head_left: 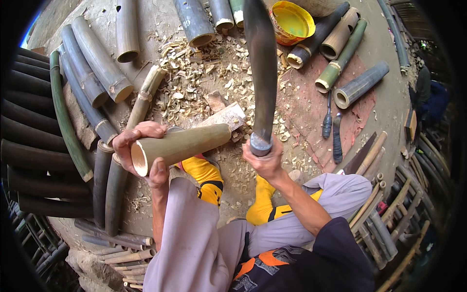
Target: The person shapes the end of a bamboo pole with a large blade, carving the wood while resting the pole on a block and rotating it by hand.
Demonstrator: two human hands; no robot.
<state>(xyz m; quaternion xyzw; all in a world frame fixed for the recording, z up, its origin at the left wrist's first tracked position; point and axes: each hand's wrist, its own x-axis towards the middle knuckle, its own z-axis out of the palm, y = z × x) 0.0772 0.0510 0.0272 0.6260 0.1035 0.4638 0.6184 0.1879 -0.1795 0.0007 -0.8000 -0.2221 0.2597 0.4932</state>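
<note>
My left hand (125,148) is wrapped round the near end of a short tan-green bamboo tube (187,145), thumb below its cut opening and fingers over the top. The tube lies slanted, its far end beside a pale wooden block (224,117). My right hand (266,163) grips a machete by the handle, most of which the fist hides. Its wide dark blade (261,73) points up and away from me, apart from the tube. Wood shavings (187,87) cover the ground beyond the tube.
Cut bamboo tubes (99,63) stand or lie at the far left, with more (362,85) at the far right. A yellow bucket (275,29) sits at the back. Two dark-handled tools (327,125) rest on a reddish sheet (304,117). Dark bamboo (44,155) is stacked on the left.
</note>
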